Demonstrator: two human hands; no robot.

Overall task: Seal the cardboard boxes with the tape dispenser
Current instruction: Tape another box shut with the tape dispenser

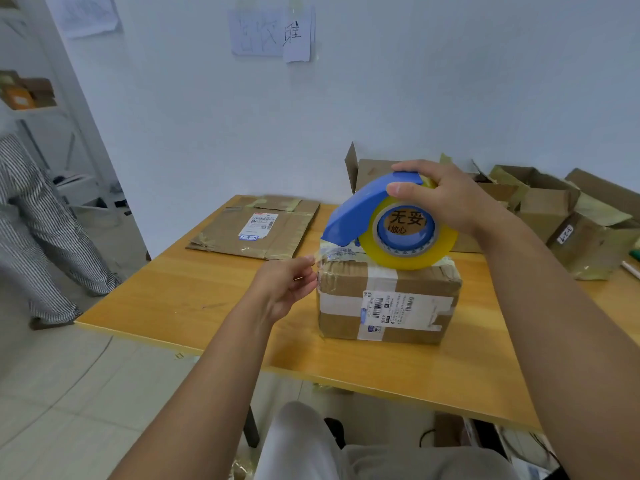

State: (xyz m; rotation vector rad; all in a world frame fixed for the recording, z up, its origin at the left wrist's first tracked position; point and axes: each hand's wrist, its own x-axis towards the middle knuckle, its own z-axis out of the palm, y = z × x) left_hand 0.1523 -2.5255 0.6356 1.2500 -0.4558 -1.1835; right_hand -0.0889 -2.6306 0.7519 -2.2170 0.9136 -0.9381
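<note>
A small closed cardboard box point(388, 299) with a white shipping label stands on the wooden table point(194, 292). My right hand point(446, 199) grips the blue tape dispenser point(360, 209) from above; its yellowish tape roll point(408, 251) rests on the box's top. A clear strip of tape point(323, 252) runs from the dispenser's nose to the box's top left edge. My left hand point(284, 285) pinches the free end of that strip at the box's left side.
A flattened cardboard box point(256, 226) with a label lies at the table's far left. Several open cardboard boxes point(540, 202) crowd the back right. A person in striped trousers point(38, 237) stands left of the table. A shelf point(31, 98) stands far left.
</note>
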